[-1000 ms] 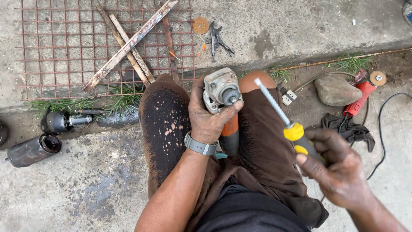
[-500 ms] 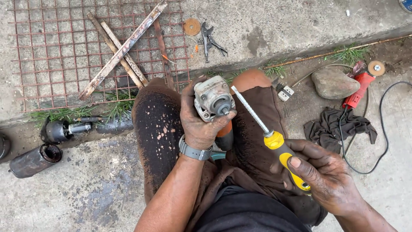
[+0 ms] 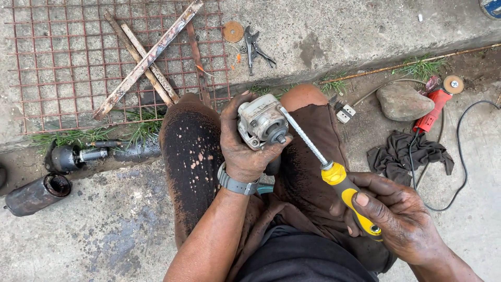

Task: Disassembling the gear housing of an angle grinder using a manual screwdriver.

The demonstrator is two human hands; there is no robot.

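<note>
1. Concrete floor (image 3: 78, 245) lies under my knees.
2. My right hand (image 3: 402, 219) is wrapped tight around the yellow screwdriver (image 3: 334, 175).
3. My left hand (image 3: 242, 143) clasps the grey grinder head (image 3: 261, 121) above my lap, the screwdriver tip touching it.
4. Beyond sits rusty wire mesh (image 3: 68, 57).

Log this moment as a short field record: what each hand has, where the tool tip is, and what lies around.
left hand: grips grey angle grinder head, spindle facing the camera
right hand: holds yellow-handled screwdriver
tool tip: at the upper right edge of the grinder head
posture: seated, knees up, work held above the lap
left ground: wire mesh with rusty metal bars, dark cylindrical motor parts
right ground: stone, red angle grinder, dark rag
top: pliers, abrasive disc
</note>
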